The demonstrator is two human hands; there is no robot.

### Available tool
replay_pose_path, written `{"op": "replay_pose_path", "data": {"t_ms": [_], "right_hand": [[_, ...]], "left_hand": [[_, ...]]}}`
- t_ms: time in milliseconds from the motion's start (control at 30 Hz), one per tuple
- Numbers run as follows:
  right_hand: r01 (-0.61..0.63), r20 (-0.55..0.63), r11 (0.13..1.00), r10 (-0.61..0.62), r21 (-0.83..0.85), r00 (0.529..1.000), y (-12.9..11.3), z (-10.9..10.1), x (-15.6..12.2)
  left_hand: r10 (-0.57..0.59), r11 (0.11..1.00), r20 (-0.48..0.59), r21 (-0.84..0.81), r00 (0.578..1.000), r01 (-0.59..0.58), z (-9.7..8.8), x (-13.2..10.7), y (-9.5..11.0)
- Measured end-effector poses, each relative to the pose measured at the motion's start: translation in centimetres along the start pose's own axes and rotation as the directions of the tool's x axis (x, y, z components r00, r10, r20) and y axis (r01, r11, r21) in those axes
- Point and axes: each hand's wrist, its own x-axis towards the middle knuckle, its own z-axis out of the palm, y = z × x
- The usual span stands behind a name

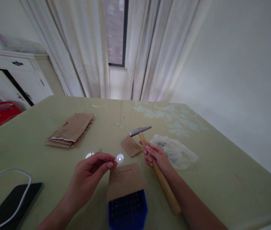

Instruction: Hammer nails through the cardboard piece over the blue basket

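Observation:
My right hand [156, 155] is wrapped round the wooden handle of a hammer [162, 180], its metal head raised to the upper left. A brown cardboard piece [126, 187] with rows of small holes lies on a blue block full of holes [127, 209]. At the cardboard's far left corner, the thumb and forefinger of my left hand [93, 174] are pinched together. What they hold, if anything, is too small to make out. Just beyond the cardboard sits a small round shiny object [120, 158]. Another round white item [89, 155] is partly hidden behind my left hand.
A stack of perforated cardboard sheets [72, 129] lies at the back left. A smaller perforated card [131, 146] and a clear plastic bag [176, 151] lie near the hammer. A black phone [13, 206] with a white cable [26, 188] rests at the front left of the table [209, 179].

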Motion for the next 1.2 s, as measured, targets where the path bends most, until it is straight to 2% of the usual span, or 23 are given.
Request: {"op": "replay_pose_path", "data": {"t_ms": [100,333,533,900,1067,1200], "right_hand": [[0.004,0.001,1.0,-0.004,-0.008,1.0,0.2,-0.1,0.0],[0.009,0.021,0.999,-0.008,-0.034,1.0,0.4,0.0,0.1],[0.018,0.035,0.998,-0.016,-0.064,0.999,0.3,0.3,-0.2],[0.006,0.073,0.988,0.005,-0.155,0.997,0.1,1.0,-1.1],[-0.025,0.18,0.983,0.059,-0.181,0.982,-0.1,2.1,-2.2],[-0.029,0.179,0.973,0.071,-0.229,0.981,-0.2,3.2,-3.0]], "left_hand": [[0.037,0.999,0.064,-0.007,0.997,-0.036,0.1,-0.2,-0.6],[0.095,0.987,0.119,0.119,0.988,-0.109,-0.1,-0.2,-1.0],[0.099,0.99,0.153,0.083,0.983,-0.113,0.0,-0.3,-1.1],[0.086,0.994,0.163,0.05,0.983,-0.095,-0.1,-0.3,-1.0],[0.105,0.991,0.146,0.065,0.984,-0.115,0.0,-0.5,-0.9],[0.115,0.99,0.118,0.067,0.986,-0.124,0.2,-0.3,-0.8]]}}
